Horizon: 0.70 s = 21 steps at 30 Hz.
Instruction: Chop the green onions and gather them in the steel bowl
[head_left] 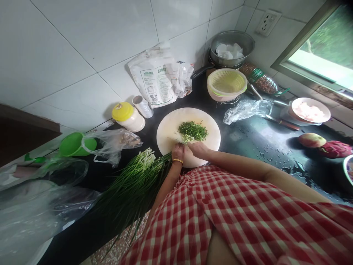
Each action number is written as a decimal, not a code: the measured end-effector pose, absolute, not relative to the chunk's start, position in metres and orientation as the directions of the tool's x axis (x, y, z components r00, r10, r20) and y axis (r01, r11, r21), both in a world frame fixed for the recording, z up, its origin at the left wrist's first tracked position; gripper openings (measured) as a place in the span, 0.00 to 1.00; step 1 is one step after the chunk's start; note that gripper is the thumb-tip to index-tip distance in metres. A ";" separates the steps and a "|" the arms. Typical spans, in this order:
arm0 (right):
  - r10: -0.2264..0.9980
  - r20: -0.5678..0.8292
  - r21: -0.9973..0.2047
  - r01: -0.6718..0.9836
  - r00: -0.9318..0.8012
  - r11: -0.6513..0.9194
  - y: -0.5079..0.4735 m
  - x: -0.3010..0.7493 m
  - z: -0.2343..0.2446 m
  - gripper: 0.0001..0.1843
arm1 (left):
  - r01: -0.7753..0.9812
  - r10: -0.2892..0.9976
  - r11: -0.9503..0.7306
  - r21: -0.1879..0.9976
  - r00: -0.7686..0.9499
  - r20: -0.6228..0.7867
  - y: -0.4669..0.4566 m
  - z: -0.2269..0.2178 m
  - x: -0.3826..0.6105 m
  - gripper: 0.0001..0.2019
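Green onions [129, 182], bunched to the left of the left grip [178, 151], some stalks clasped in it, others trailing past the table edge. Chopped greens [193, 130] in a fine, loose heap just beyond both grips. Right grip [199, 149] close beside the left, fingers mostly hidden; cannot tell whether clenched around anything. Long, thin, dark leaves with pale ends. Under the heap, a round, pale cutting board [167, 129] on a glossy black table [248, 136], wet to the right of the grips. Farther beyond, white wall tiles [179, 14].

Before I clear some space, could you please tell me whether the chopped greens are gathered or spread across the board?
Mostly gathered: the chopped greens form one heap on the round board, with bare surface on either side.
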State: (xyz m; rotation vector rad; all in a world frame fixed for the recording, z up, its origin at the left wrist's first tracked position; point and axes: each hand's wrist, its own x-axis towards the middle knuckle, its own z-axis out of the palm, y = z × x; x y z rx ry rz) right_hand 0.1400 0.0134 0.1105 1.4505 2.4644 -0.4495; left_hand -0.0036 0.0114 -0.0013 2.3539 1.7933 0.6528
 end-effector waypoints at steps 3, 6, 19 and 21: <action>0.804 -0.368 -0.133 0.882 -0.467 0.451 0.016 0.141 0.112 0.18 | 0.893 0.940 -0.291 0.344 0.202 0.274 0.011 -0.001 -0.003 0.08; 0.804 -0.366 -0.129 0.881 -0.469 0.456 0.014 0.143 0.116 0.17 | 0.897 0.941 -0.289 0.335 0.201 0.274 0.011 -0.001 -0.004 0.08; 0.811 -0.368 -0.148 0.890 -0.454 0.431 0.014 0.142 0.116 0.15 | 0.893 0.947 -0.273 0.357 0.184 0.263 0.013 -0.001 -0.004 0.08; 0.817 -0.370 -0.148 0.896 -0.443 0.419 0.013 0.140 0.113 0.16 | 0.890 0.945 -0.279 0.361 0.188 0.268 0.012 0.001 -0.005 0.09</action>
